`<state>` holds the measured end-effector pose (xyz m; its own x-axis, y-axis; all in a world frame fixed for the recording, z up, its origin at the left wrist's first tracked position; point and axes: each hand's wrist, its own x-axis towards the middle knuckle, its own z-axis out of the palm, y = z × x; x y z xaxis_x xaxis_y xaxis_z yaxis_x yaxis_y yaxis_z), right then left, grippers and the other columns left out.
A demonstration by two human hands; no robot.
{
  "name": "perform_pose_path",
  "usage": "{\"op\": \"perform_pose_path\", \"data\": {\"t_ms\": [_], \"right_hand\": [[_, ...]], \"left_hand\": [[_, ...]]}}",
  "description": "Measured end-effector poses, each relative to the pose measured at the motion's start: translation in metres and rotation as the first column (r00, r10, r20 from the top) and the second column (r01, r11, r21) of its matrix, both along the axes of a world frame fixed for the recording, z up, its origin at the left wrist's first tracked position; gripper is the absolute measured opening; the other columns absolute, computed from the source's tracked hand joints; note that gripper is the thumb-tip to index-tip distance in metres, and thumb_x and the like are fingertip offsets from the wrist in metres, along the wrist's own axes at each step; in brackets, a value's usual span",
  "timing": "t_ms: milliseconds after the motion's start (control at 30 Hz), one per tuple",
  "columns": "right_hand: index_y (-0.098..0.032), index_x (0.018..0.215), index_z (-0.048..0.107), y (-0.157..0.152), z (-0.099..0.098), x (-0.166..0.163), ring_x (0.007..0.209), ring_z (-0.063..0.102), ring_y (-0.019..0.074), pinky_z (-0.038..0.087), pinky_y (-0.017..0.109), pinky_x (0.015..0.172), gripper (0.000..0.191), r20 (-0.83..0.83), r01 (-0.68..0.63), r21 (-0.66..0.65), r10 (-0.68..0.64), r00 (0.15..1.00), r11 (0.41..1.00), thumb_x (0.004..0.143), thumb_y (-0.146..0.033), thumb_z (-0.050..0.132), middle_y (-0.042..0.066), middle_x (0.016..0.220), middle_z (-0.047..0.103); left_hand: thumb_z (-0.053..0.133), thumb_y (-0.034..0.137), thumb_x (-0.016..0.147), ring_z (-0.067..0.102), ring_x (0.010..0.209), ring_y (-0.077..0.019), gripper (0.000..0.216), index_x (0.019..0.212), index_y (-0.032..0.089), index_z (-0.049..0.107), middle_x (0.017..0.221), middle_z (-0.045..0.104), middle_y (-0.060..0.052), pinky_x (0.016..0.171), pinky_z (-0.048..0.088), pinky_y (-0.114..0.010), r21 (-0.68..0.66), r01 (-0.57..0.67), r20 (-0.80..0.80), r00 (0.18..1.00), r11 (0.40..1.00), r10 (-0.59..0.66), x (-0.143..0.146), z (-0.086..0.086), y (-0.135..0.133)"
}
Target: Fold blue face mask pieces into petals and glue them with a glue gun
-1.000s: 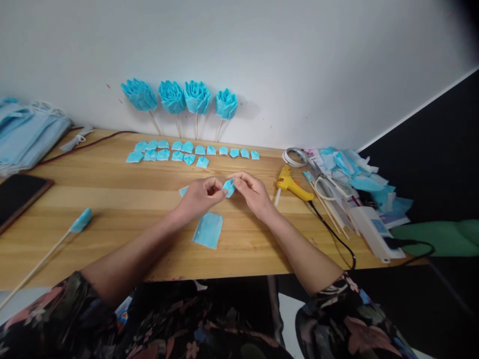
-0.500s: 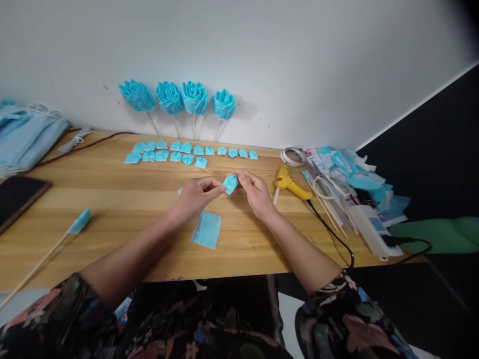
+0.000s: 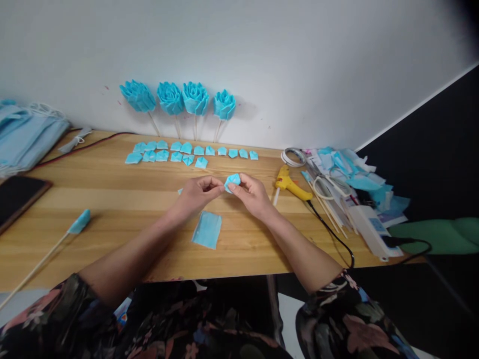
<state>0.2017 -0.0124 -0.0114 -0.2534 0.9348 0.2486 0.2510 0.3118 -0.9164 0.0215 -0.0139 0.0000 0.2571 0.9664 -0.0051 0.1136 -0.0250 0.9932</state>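
Note:
Between my hands, above the table, is a small folded piece of blue fabric [image 3: 233,179]. My left hand [image 3: 198,196] pinches its left edge between thumb and fingers. On the right side my right hand [image 3: 255,195] grips it, with the thumb pressed on its front and the fingers behind. Below my hands lies a flat blue fabric rectangle [image 3: 207,230]. A bit of blue shows beside my left hand, mostly covered by it. Two rows of folded blue petals [image 3: 162,155] lie farther back.
Several blue fabric flowers [image 3: 170,97] on sticks lean against the wall. A yellow glue gun [image 3: 292,185], a tape roll [image 3: 293,157], scissors [image 3: 322,187] and a power strip [image 3: 372,232] are at right. Left are a phone [image 3: 22,197], face masks [image 3: 30,132] and a blue-tipped stick [image 3: 48,257].
My right thumb has moved left and down onto the front of the folded fabric piece, which now looks rounder. My left hand has stayed nearly still.

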Motion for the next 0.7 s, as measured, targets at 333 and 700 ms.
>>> {"op": "perform_pose_path", "data": {"t_ms": [333,700], "right_hand": [[-0.019,0.073,0.064,0.0057,-0.0019,0.0054,0.069,0.059,0.0145,0.047,0.028,0.069,0.047,-0.101,0.022,-0.042,-0.026,0.995,0.999,0.089,-0.061,0.052,0.002,0.071,0.066],[-0.019,0.07,0.061,-0.0017,0.0022,0.0003,0.065,0.057,0.0126,0.043,0.025,0.066,0.031,0.022,0.05,0.011,-0.051,0.998,0.999,0.088,-0.045,0.06,-0.001,0.068,0.065]], "left_hand": [[0.07,0.036,0.073,0.047,0.061,-0.0097,0.02,0.074,0.017,0.064,0.067,0.059,0.002,0.063,0.039,-0.025,-0.002,-0.077,0.041,0.996,0.997,0.077,-0.0046,-0.0091,0.0043],[0.072,0.043,0.07,0.041,0.06,-0.0093,0.028,0.072,0.017,0.063,0.064,0.053,0.003,0.059,0.032,-0.025,-0.015,0.055,0.043,0.998,0.998,-0.055,-0.0006,-0.0051,0.0024]]}}
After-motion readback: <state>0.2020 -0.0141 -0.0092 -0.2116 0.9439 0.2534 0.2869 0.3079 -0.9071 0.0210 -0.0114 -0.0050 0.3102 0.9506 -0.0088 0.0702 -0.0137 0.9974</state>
